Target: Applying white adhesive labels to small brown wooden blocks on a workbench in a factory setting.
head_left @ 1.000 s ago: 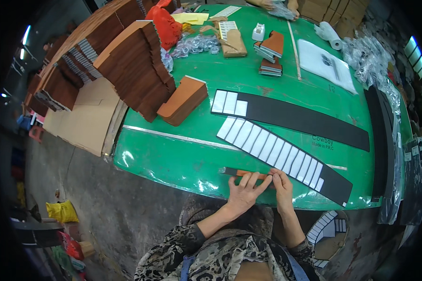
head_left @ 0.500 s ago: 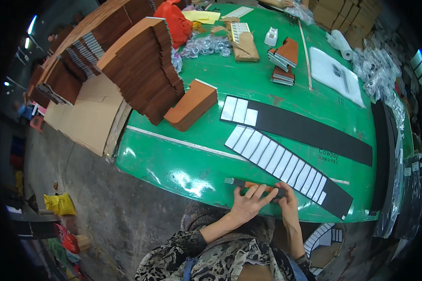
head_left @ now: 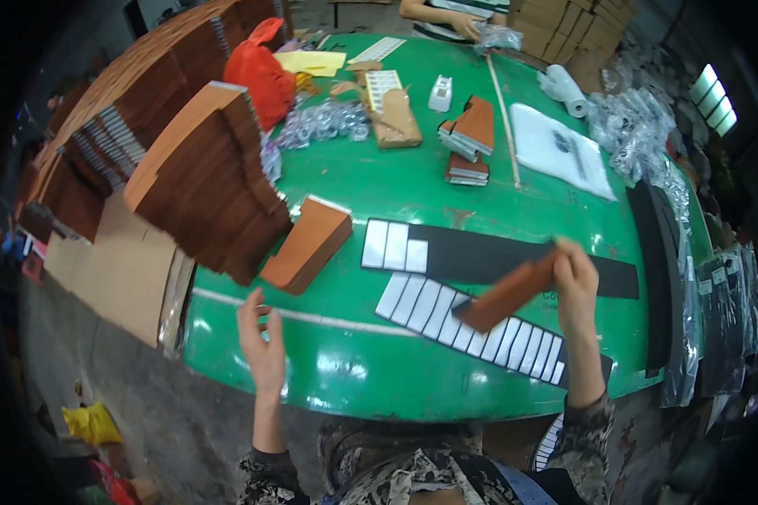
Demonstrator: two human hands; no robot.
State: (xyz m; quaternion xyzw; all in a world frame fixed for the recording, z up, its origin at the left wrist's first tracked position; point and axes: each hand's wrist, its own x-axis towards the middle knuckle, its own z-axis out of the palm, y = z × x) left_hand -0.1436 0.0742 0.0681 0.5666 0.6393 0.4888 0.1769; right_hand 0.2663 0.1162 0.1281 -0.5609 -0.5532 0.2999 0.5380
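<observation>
My right hand (head_left: 576, 282) grips one end of a brown shaped piece (head_left: 510, 295) with a dark tip, held tilted above the table. Under it lie two black strips, one bearing a few white rectangles (head_left: 386, 244), the other a long row of white rectangles (head_left: 455, 324). My left hand (head_left: 263, 337) is empty, its fingers apart, over the table's near left part. Close to it are a small pile of brown pieces (head_left: 307, 248) and a tall leaning stack of similar pieces (head_left: 202, 185).
On the green table (head_left: 328, 370) are a red plastic bag (head_left: 261, 80), clear plastic rings (head_left: 324, 124), a brown paper packet (head_left: 397, 122), two more brown piles (head_left: 470, 126) and a white plastic sheet (head_left: 560, 151). Dark strips (head_left: 653, 269) line the right edge. Another person's hand (head_left: 466, 25) handles clear plastic at the far side.
Both hands were together at the near edge around a small piece. Now the right hand has lifted the brown piece up and away, and the left has moved left, empty. The view has shifted.
</observation>
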